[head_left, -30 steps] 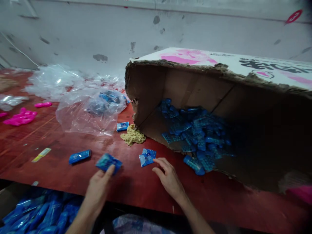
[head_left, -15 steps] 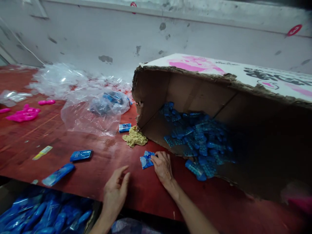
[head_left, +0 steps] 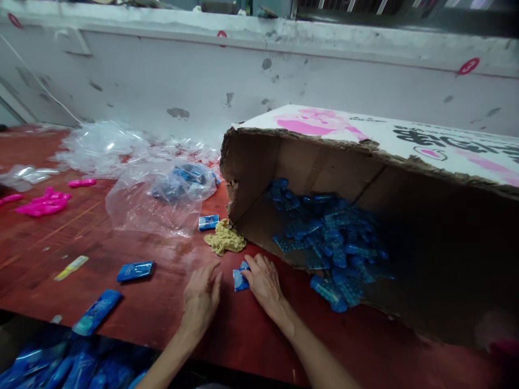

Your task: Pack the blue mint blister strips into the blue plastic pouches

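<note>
A small flat blue-and-white printed packet (head_left: 240,282) lies on the red tabletop between my hands. My right hand (head_left: 264,282) covers its right part, thumb and curled fingers closed at that edge; the fingertips are partly hidden. Just left of the packet, my left hand (head_left: 203,293) holds nothing, with thumb and forefinger apart. Behind them sits a crumpled yellow cloth (head_left: 225,237), with another small blue packet (head_left: 208,222) beyond it. Farther left are a blue packet (head_left: 135,271) and a longer blue pouch (head_left: 97,312).
At right, a torn-edged cardboard box (head_left: 324,129) lies on its side, with many blue packs (head_left: 336,227) spilling from its opening. Clear plastic bags (head_left: 109,140) and pink pieces (head_left: 46,202) are at back left. Blue packages (head_left: 77,362) fill a space below the table's front edge.
My left hand has moved forward and right, closer to the packet. My right hand has shifted slightly left and covers more of it. The camera view has tilted up.
</note>
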The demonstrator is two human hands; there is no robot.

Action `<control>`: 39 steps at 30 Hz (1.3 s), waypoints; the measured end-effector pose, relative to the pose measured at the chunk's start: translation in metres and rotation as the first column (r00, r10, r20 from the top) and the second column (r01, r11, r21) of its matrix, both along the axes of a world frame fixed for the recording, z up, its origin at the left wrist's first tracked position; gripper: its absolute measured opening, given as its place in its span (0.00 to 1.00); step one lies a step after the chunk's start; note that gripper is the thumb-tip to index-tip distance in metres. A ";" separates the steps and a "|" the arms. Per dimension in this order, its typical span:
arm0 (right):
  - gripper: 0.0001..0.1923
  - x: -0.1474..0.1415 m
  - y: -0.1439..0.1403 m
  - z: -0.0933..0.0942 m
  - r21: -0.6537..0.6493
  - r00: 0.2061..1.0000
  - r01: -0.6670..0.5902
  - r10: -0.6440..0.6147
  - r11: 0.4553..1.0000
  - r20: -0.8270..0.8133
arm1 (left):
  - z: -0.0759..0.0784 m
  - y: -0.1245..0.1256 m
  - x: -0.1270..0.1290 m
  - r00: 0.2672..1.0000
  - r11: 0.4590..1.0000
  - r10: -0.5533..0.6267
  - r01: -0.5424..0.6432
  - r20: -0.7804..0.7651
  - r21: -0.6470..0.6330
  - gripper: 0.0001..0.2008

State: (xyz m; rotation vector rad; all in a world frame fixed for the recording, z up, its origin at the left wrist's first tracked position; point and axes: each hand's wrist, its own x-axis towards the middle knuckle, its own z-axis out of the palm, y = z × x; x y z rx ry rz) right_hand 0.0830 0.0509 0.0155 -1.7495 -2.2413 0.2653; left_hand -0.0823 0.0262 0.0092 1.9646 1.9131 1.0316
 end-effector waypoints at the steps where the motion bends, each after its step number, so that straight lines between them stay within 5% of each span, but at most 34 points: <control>1: 0.20 -0.008 0.006 0.002 -0.001 1.000 0.007 -0.007 1.000 -0.010 | 0.000 0.010 -0.003 0.993 0.999 0.032 -0.031 -0.109 0.008 0.18; 5: 0.17 -0.038 0.043 0.005 -0.034 0.999 0.031 -0.033 0.999 -0.041 | -0.003 0.057 -0.012 0.937 0.992 0.065 -0.098 -0.343 -0.079 0.21; 10: 0.09 -0.038 0.068 -0.001 -0.070 0.997 -0.047 0.042 0.996 -0.065 | -0.019 0.081 -0.005 0.955 0.996 -0.024 -0.005 -0.297 -0.094 0.14; 17: 0.14 0.023 0.022 -0.002 -0.064 0.977 -0.200 0.194 0.978 -0.086 | -0.027 0.075 -0.007 0.987 0.997 -0.063 0.055 -0.148 -0.057 0.16; 22: 0.08 0.029 -0.001 -0.020 0.005 0.987 -0.113 0.113 0.994 -0.111 | -0.022 0.049 -0.005 0.999 1.000 -0.012 0.012 -0.046 -0.001 0.15; 25: 0.07 0.026 -0.004 -0.028 0.052 0.988 -0.062 0.069 0.997 -0.140 | -0.015 0.017 0.003 0.983 1.000 0.001 0.000 0.185 -0.007 0.15; 27: 0.07 0.025 -0.007 -0.027 0.076 0.986 -0.042 0.054 0.996 -0.160 | -0.011 -0.004 0.013 0.902 0.992 0.075 -0.022 0.426 -0.127 0.18; 29: 0.08 0.026 -0.013 -0.020 0.098 0.983 -0.020 0.038 0.995 -0.178 | -0.007 -0.019 0.026 0.726 0.950 0.227 -0.019 0.649 -0.311 0.25; 33: 0.09 0.023 -0.036 -0.001 0.149 0.962 0.003 0.038 0.989 -0.271 | -0.001 -0.026 0.050 0.453 0.847 0.368 0.195 0.812 -0.494 0.27; 36: 0.13 0.020 -0.045 0.004 0.109 0.882 0.034 0.022 0.994 -0.470 | 0.001 -0.022 0.056 0.372 0.838 0.350 0.285 0.860 -0.464 0.16; 39: 0.21 0.018 -0.040 -0.002 -0.132 0.661 0.099 -0.164 0.986 -0.732 | 0.000 -0.020 0.055 0.373 0.844 0.326 0.300 0.869 -0.445 0.13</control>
